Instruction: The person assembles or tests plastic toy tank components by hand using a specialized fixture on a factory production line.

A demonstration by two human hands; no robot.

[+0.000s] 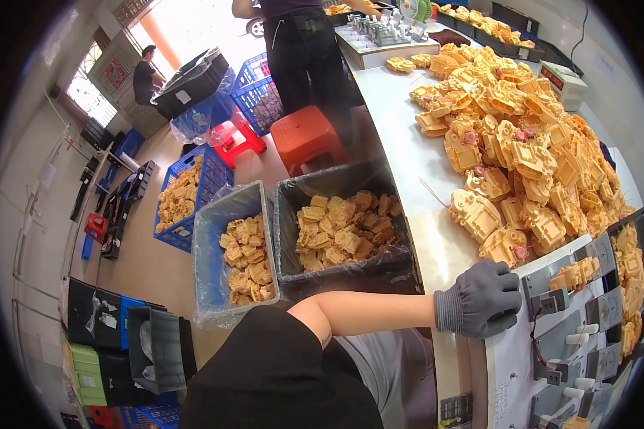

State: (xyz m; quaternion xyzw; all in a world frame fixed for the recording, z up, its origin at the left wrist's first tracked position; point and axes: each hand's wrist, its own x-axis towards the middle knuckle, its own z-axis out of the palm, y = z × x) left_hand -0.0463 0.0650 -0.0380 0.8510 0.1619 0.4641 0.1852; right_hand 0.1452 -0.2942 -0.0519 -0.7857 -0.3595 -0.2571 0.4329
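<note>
The scene is bright and evenly lit, with daylight blowing out a doorway (193, 25) far up and left of the gloved hand (481, 299). Shadows are soft. Fisheye bending curves the white table (401, 136) edge, and a dark vignette rings the frame, where detail perhaps softens slightly.

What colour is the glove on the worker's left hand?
Grey: a knit glove covers the left hand, resting at the bench edge beside the yellow plastic parts. Seen in the head view.

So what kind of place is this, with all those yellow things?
Most likely a factory assembly bench. A big heap of yellow plastic parts covers the table, bins on the floor hold more, and a gloved hand works there.
</note>
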